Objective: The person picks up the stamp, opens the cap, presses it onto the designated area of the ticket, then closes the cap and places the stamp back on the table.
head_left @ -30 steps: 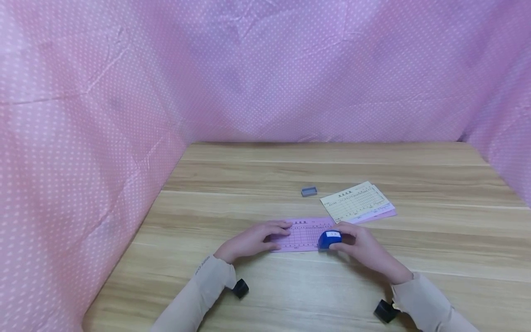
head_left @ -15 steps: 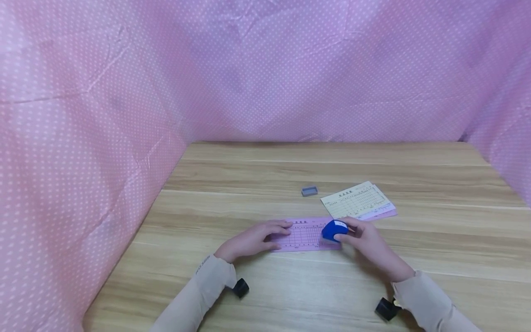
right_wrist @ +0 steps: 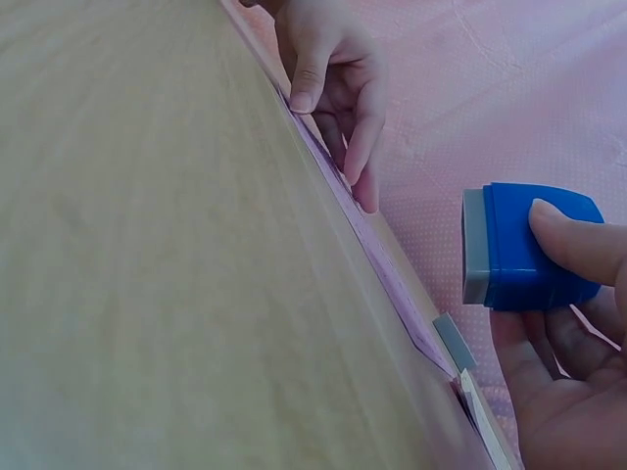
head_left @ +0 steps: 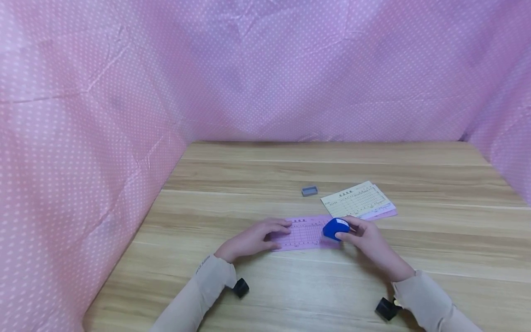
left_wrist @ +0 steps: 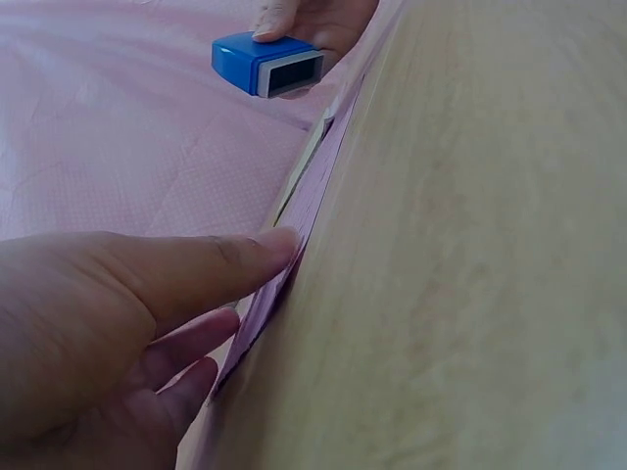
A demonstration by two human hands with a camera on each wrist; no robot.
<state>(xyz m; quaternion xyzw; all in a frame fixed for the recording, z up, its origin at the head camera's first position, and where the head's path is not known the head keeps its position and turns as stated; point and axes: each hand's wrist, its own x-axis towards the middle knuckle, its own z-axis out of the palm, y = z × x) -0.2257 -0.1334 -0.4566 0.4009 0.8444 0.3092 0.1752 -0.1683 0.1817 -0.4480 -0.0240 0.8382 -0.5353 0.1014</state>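
Observation:
My right hand (head_left: 365, 240) pinches a blue self-inking stamp (head_left: 335, 229) between thumb and fingers, held raised over the right end of a pink printed form (head_left: 304, 235). In the right wrist view the stamp (right_wrist: 534, 245) shows its grey base and stands clear of the paper. The left wrist view shows the dark stamping face of the stamp (left_wrist: 284, 70). My left hand (head_left: 257, 237) rests on the left end of the pink form, fingers spread and relaxed, the thumb (left_wrist: 265, 253) at its near edge.
Behind the form lies a small grey stamp cap (head_left: 309, 191). To its right a pale yellow form (head_left: 356, 201) lies on top of other slips, with a pink one peeking out. All lie on a wooden table (head_left: 232, 175) backed by a pink dotted cloth (head_left: 265, 74).
My right hand has lifted the stamp off the pink form and tilted it, moving slightly right and away. The pink form's right end has risen or shifted slightly. My left hand stays put.

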